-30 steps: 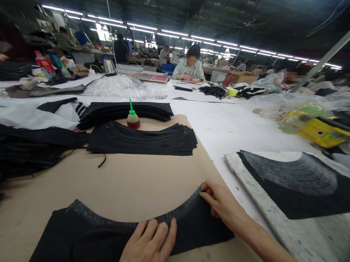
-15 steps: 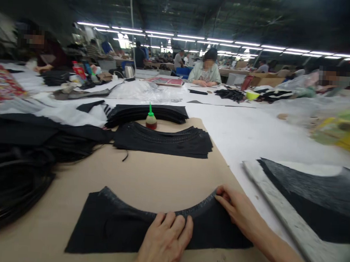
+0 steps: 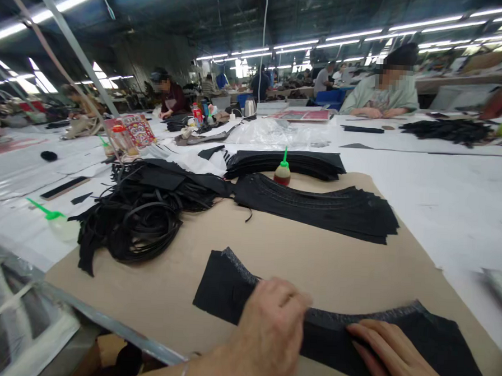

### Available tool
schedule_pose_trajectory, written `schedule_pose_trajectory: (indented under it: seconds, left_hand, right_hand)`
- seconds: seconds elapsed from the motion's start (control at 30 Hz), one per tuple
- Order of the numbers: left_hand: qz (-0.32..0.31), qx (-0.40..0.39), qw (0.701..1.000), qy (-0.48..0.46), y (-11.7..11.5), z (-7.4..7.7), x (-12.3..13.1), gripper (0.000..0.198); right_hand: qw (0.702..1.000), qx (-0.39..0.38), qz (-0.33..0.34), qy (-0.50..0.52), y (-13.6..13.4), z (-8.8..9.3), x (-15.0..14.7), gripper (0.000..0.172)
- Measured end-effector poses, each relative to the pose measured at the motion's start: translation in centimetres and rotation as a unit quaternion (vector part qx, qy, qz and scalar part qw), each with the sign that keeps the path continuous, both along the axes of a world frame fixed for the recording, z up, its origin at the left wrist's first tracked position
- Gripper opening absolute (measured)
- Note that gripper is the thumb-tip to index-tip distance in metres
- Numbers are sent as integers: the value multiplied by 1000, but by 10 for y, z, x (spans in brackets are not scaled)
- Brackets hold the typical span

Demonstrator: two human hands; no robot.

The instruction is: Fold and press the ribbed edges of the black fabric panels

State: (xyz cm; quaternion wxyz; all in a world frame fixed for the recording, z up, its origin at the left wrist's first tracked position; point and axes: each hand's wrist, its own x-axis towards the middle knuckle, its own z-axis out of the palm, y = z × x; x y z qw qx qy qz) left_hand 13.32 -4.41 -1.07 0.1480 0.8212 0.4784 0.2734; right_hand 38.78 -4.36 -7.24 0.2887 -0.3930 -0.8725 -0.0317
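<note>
A black curved panel (image 3: 327, 340) with a greyish, shiny strip along its concave edge lies across the brown board in front of me. My left hand (image 3: 271, 318) is over the panel's left half at that edge, slightly blurred. Its fingers are curled closed, and whatever they grip is hidden. Further right, my right hand (image 3: 397, 355) rests on the panel just below the edge, fingers stretched out and lying flat. Beyond are a stack of similar black panels (image 3: 317, 208) and a squeeze bottle (image 3: 282, 175) with a green nozzle and dark red liquid at its bottom.
Coiled black strips (image 3: 143, 233) and black pieces are heaped on the left of the brown board (image 3: 206, 230). Another green-nozzled bottle (image 3: 61, 226) lies near the table's left edge. Another black stack (image 3: 294, 159) sits farther back. A co-worker (image 3: 382, 94) sits across the white table.
My view has swung left. My right hand has left the panel's upper right corner and lies on its face nearer the middle. My left hand has moved leftward along the curve and curled.
</note>
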Motion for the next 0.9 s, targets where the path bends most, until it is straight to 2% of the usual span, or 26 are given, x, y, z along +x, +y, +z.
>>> schedule_pose_trajectory:
  seconds: [0.07, 0.13, 0.3, 0.4, 0.53, 0.63, 0.77, 0.9]
  left_hand:
    - [92, -27, 995, -22, 7, 12, -23, 24]
    - [128, -76, 989, 4, 16, 19, -41, 19]
    - [98, -197, 975, 10, 31, 15, -57, 13]
    - [92, -241, 966, -2, 35, 9, -58, 8]
    - [108, -222, 968, 45, 39, 8, -60, 16]
    - [110, -213, 967, 82, 40, 11, -59, 15]
    - [104, -222, 965, 97, 42, 15, -58, 14]
    - [99, -226, 964, 103, 44, 12, -58, 13]
  right_hand:
    - [1000, -10, -18, 9, -3, 11, -9, 27]
    - [1000, -24, -14, 10, -4, 19, -22, 29]
    - [997, -57, 46, -26, -5, 22, -56, 47]
    - [996, -44, 49, -59, -6, 19, -60, 53]
    - [995, -13, 41, -87, -9, 13, -53, 57]
    - [995, -3, 44, -95, -9, 9, -50, 58]
    - [994, 15, 54, -94, -7, 4, -49, 57]
    - [993, 25, 63, -98, -4, 2, -49, 58]
